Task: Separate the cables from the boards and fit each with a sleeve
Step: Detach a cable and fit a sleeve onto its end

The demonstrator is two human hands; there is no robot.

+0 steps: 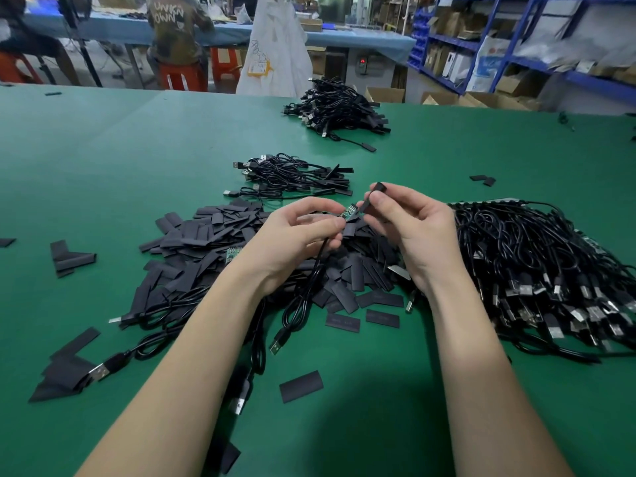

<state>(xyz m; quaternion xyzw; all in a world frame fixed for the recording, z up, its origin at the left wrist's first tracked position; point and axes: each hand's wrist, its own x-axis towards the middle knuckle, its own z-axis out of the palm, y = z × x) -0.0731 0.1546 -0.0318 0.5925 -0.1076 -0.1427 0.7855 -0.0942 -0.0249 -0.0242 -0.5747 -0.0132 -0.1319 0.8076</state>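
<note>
From the head view, the left hand (303,232) pinches a small green circuit board (350,212) on the end of a black USB cable (303,297) that hangs toward the near edge of the green desk (103,149), while the right hand (409,228) pinches a black sleeve (371,197) touching the board's tip; judging by this, the sleeve is about to be slid on. Two heaps of sleeved cables lie farther off: a small one (292,177) mid-desk and a bigger one (337,108) near the far edge, so some work looks done. A large bundle of unsleeved cables (537,266) at the right edge remains, beside a pile of loose sleeves (206,242) under the hands. Open cardboard boxes (385,94) stand beyond the far edge; their contents are hidden.
</note>
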